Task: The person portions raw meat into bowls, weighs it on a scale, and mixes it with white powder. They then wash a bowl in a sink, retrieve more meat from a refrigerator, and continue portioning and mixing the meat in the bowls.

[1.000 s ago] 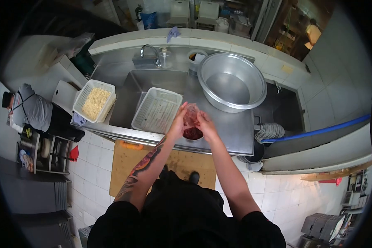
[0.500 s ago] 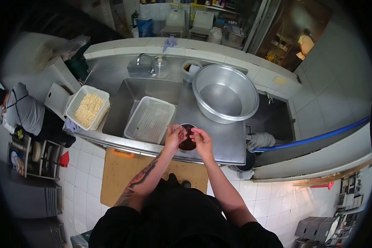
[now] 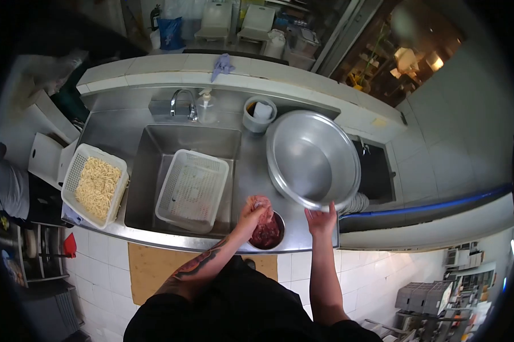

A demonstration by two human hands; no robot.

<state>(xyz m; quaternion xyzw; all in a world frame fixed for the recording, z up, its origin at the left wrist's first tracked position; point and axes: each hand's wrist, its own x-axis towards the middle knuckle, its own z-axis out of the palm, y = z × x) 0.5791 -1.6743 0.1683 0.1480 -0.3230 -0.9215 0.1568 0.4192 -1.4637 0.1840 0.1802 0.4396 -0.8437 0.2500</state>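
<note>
Right hand (image 3: 321, 221) now at rim of metal basin (image 3: 311, 162)

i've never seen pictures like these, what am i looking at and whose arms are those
There is no robot here. A camera worn on a person's head looks forward and down, so the bare arms reaching in from the bottom are the wearer's own. All three pictures come from that camera, moments apart; its wide view bends the edges.

The left hand holds a lump of reddish, meat-like stuff over a round bowl with more of it inside. The right hand is open at the near rim of a big metal basin.

On the steel counter there is also a white basket of pale, noodle-like strips. Another white basket, with nothing in it, is in the sink.
</note>
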